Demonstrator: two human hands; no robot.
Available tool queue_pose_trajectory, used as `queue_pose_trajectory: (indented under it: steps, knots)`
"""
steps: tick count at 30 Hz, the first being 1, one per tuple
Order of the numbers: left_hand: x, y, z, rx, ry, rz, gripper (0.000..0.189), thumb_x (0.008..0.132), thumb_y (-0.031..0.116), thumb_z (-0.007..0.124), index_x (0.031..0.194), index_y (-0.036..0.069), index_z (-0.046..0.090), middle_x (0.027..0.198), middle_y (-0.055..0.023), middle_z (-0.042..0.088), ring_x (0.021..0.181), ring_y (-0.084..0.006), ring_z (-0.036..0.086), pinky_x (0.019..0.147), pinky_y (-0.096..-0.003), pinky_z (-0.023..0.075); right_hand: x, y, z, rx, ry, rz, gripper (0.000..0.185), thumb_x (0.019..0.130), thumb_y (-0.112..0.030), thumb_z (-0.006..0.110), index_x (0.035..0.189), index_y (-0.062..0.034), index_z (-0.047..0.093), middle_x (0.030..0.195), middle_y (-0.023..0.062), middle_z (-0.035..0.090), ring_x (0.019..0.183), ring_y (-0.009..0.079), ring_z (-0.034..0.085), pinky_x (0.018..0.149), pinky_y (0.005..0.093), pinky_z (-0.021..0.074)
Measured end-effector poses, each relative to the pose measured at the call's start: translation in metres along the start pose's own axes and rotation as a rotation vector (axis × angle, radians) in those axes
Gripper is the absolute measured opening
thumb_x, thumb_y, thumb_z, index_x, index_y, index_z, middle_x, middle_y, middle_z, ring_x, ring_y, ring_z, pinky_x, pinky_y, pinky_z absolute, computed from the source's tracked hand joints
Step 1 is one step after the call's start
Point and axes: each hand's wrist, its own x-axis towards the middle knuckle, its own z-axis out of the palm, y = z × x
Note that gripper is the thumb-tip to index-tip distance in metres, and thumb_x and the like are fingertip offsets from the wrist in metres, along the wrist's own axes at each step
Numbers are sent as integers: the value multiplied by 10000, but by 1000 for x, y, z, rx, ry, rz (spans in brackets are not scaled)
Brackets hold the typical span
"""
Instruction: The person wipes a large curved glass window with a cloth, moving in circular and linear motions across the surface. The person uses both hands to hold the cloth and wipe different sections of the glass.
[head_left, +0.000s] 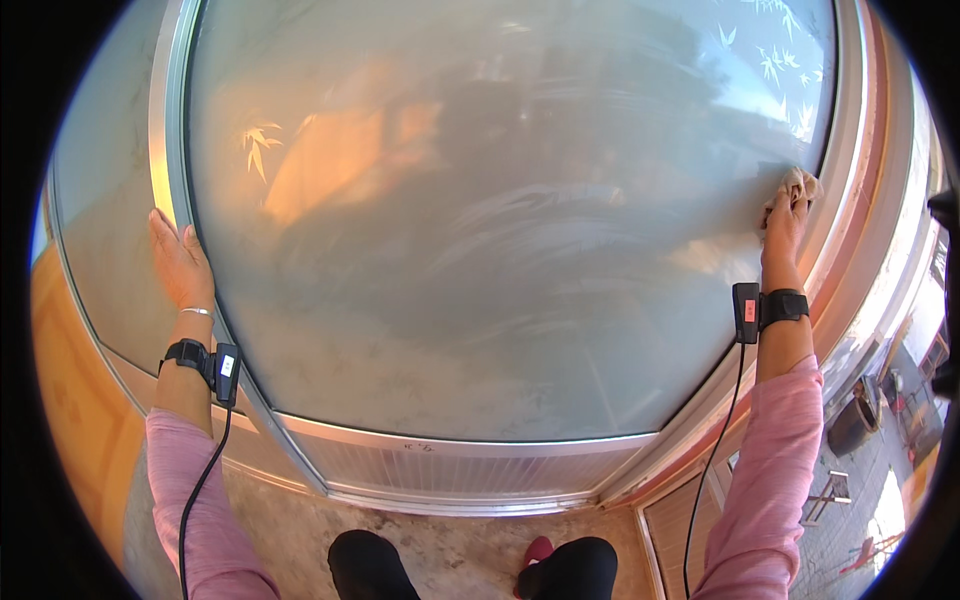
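Observation:
A large frosted glass pane (487, 300) with leaf patterns stands before me in a metal frame, with pale streaks across its surface. My right hand (784, 223) holds a crumpled beige cloth (799, 186) against the glass near its right edge. At the left, my left hand (180, 259) rests on the metal frame upright (166, 135) with its fingers extended and nothing in its grasp. Both wrists wear black straps with small cabled devices.
Below the glass runs a ribbed lower panel (465, 472). My knees are over a stained concrete floor (465, 540). To the right, beyond the frame, lies a paved yard with a dark bucket (853, 427) and a small stool (829, 496). An orange-brown panel (82, 375) stands at the left.

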Motion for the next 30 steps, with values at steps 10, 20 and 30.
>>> queue_pose_trajectory:
  steps: [10, 20, 30]
  knots:
    - [-2, 0, 4, -43, 35, 25, 601, 1018, 220, 504, 1499, -46, 260, 1498, -257, 400, 1368, -408, 401, 1137, -432, 329, -196, -180, 118, -215, -30, -937, 473, 761, -193, 700, 1227, -155, 627, 1316, 135, 556, 1265, 326, 474, 1007, 542, 362]
    - [0, 5, 0, -19, 27, 46, 600, 1016, 242, 521, 1484, -51, 284, 1480, -263, 416, 1357, -416, 408, 1123, -435, 350, -251, -193, 116, -162, -530, -1562, 384, 781, -74, 635, 1133, -227, 647, 1321, 40, 552, 1226, 284, 517, 908, 522, 424]
    - [0, 11, -1, -36, -41, -35, 622, 997, 223, 554, 1490, -44, 283, 1488, -262, 405, 1364, -409, 405, 1117, -434, 361, -274, -187, 105, -244, -536, -1385, 444, 752, -34, 670, 1170, -184, 645, 1353, 98, 550, 1248, 334, 527, 929, 521, 426]
